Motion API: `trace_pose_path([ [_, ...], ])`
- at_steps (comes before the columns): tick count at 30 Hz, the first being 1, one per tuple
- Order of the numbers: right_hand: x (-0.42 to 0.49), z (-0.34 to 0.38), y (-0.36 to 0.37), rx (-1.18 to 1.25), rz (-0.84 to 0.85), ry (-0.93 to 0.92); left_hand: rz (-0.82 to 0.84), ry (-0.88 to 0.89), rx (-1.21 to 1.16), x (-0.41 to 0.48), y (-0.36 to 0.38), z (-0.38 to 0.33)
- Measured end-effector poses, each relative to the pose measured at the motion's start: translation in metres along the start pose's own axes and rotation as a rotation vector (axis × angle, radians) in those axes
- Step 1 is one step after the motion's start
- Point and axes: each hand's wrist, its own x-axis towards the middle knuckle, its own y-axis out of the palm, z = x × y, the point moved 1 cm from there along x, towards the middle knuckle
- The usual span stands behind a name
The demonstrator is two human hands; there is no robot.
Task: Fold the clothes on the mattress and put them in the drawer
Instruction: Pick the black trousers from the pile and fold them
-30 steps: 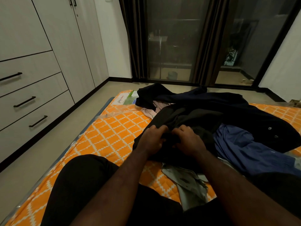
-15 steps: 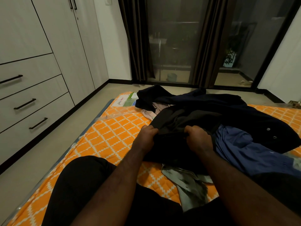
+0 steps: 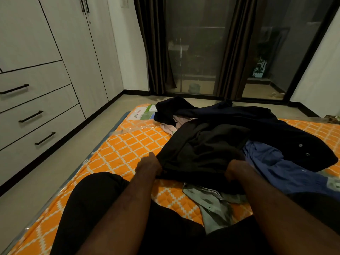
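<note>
A heap of clothes lies on the orange patterned mattress [image 3: 128,153]. On top is a black garment [image 3: 200,150]; my left hand [image 3: 149,165] grips its near left edge and my right hand [image 3: 237,170] grips its near right edge, both with fingers curled into the cloth. Beneath and beside it lie a blue garment [image 3: 272,166], a dark navy garment with buttons [image 3: 276,133], a pale pink piece [image 3: 168,127] and a grey patterned piece [image 3: 211,201]. Three shut drawers with black handles, the lowest [image 3: 45,138], are in the wardrobe at the left.
Bare floor [image 3: 60,162] runs between the mattress and the wardrobe. Tall wardrobe doors [image 3: 79,52] stand above and beside the drawers. Dark curtains [image 3: 152,45] and a glass door [image 3: 196,46] are at the far end. My black-clad knee [image 3: 92,196] rests on the mattress.
My hands have moved apart along the black garment's edge and pulled it toward me, spreading it wider. The camera has tilted slightly.
</note>
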Motion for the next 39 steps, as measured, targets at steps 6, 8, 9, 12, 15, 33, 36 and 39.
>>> trace_pose_path([
  [6,0.024,-0.007,0.013,0.094,-0.043,0.025,-0.061,-0.058,-0.271,-0.006,0.006,0.009],
  [8,0.026,-0.011,0.007,0.162,-0.043,0.034,-0.151,-0.021,-0.291,-0.006,0.004,0.011],
  [9,0.017,-0.012,0.001,0.202,-0.077,0.025,-0.207,0.004,-0.322,-0.007,0.002,0.011],
  [12,0.0,-0.02,-0.014,0.326,-0.32,-0.084,-0.381,0.07,-0.436,-0.01,-0.007,0.008],
  [15,0.005,-0.032,-0.025,0.444,-0.381,-0.038,-0.524,0.052,-0.537,-0.007,-0.014,0.01],
  [33,-0.037,-0.038,-0.019,1.935,0.263,0.055,-0.464,-0.351,-1.438,0.016,-0.013,0.026],
  [36,-0.041,-0.04,-0.017,1.944,0.265,0.132,-0.62,-0.414,-1.404,0.01,-0.016,0.027],
  [39,-0.037,-0.042,-0.012,1.947,0.233,0.203,-0.67,-0.383,-1.422,-0.006,-0.015,0.021],
])
